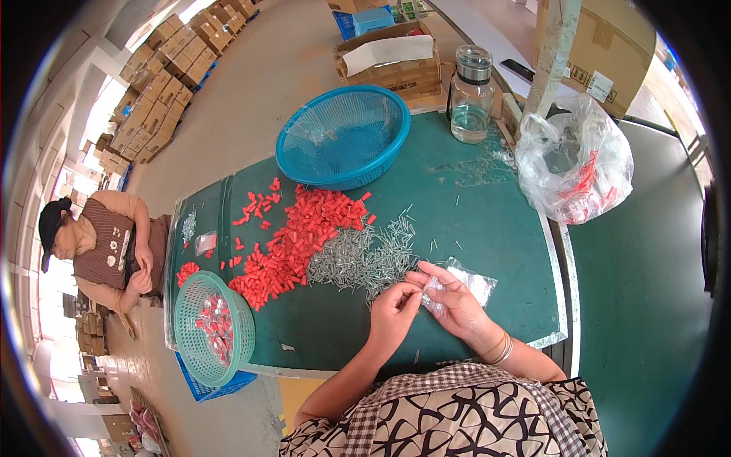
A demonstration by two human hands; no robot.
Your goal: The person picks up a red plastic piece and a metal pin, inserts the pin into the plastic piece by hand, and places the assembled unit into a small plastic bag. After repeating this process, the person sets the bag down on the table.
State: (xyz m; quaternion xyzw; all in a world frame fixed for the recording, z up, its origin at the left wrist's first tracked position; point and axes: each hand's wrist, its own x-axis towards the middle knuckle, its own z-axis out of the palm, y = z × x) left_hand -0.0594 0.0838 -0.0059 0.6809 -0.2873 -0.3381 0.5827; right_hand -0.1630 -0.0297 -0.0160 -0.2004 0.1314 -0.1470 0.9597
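Right hand grips a small clear plastic bag, left hand pinched closed at its left side, on what I can't tell; loose grey screws lie beyond, axes mixed, nearer the left.

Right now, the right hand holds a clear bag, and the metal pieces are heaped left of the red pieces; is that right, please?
Not quite: the head view shows the metal pieces heaped right of the red pieces. The right hand does hold a clear bag.
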